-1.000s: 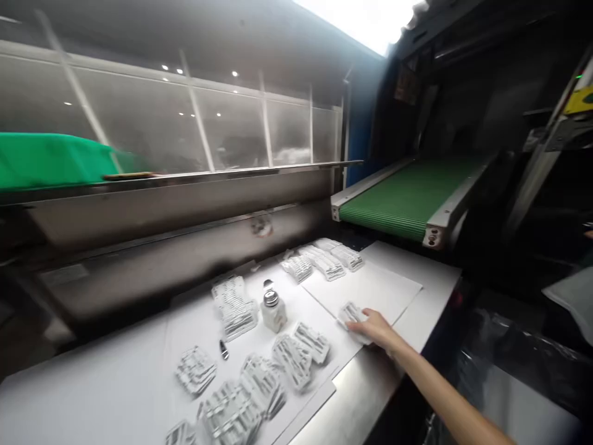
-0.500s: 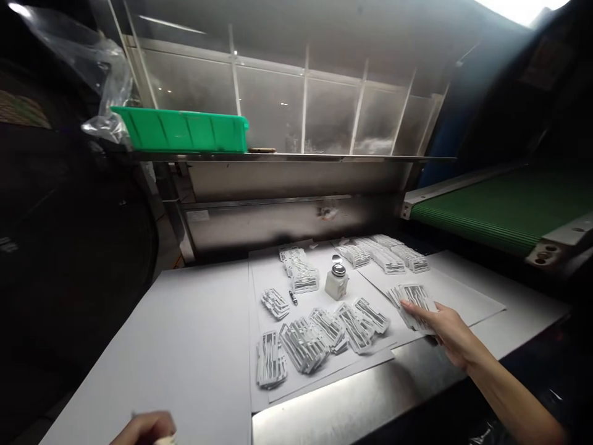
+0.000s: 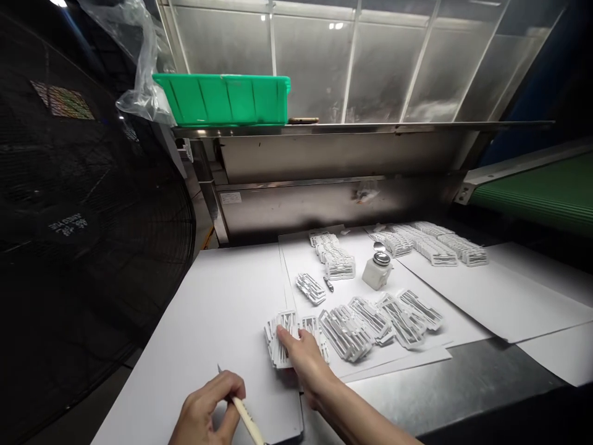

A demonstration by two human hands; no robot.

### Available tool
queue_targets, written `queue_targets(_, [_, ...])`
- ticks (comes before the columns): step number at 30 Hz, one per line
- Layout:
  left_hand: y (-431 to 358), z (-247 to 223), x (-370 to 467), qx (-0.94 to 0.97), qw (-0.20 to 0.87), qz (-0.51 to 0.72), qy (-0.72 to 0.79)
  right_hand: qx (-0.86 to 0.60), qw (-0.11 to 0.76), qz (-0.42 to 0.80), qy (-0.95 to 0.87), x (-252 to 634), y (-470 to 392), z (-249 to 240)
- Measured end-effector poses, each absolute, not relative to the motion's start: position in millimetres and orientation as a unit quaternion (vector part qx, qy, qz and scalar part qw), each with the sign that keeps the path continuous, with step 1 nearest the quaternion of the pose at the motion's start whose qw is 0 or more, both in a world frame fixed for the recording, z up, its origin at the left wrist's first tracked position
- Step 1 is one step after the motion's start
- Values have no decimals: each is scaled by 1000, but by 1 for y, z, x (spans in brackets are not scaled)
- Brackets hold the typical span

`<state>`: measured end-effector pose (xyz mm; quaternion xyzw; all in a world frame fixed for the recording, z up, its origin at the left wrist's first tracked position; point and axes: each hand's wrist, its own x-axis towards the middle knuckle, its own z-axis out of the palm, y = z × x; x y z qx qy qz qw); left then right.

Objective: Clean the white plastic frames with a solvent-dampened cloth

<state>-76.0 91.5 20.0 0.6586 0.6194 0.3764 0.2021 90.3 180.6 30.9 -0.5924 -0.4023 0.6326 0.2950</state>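
My left hand [image 3: 208,405] is closed round a slim tool with a cream handle [image 3: 248,421]; a thin pointed metal tip shows past the fingers. My right hand [image 3: 310,364] grips a fanned stack of flat white frame-like pieces with slots [image 3: 279,346], thumb on top, over the left part of the white sheets. Just beside it lies another pile of such pieces [image 3: 311,327], partly covered by the hand. More piles [image 3: 347,334] spread to the right. Behind them stand a white square bottle with a metal cap [image 3: 377,272] and a small dark tool [image 3: 328,284].
Neat rows of the slotted pieces [image 3: 430,244] lie at the back of the white-covered table [image 3: 194,321]. A green bin [image 3: 227,102] sits on the metal shelf above. A green conveyor belt [image 3: 546,188] is at right, a large black fan [image 3: 92,204] at left.
My right hand has carried its stack from the right side of the table to the left, near my left hand. My left hand with the cream tool has come further into view.
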Motion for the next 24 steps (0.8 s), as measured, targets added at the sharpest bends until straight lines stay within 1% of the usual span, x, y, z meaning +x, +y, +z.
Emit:
queue_targets(5, [105, 17, -75, 665, 251, 292, 640, -641, 247, 572, -449, 105, 182, 27])
queue_targets(10, [120, 25, -66, 695, 281, 215, 626, -636, 198, 518, -537, 112, 182, 34])
queue_targets(16, [126, 23, -63, 709, 277, 192, 619, -600, 100, 393, -690, 113, 184, 49])
queue_targets(19, [130, 23, -60, 711, 273, 193, 618, -588, 56, 328, -738, 110, 185, 53])
queue_targets(24, [144, 25, -54, 716, 276, 215, 604, -601, 39, 257, -756, 112, 183, 57])
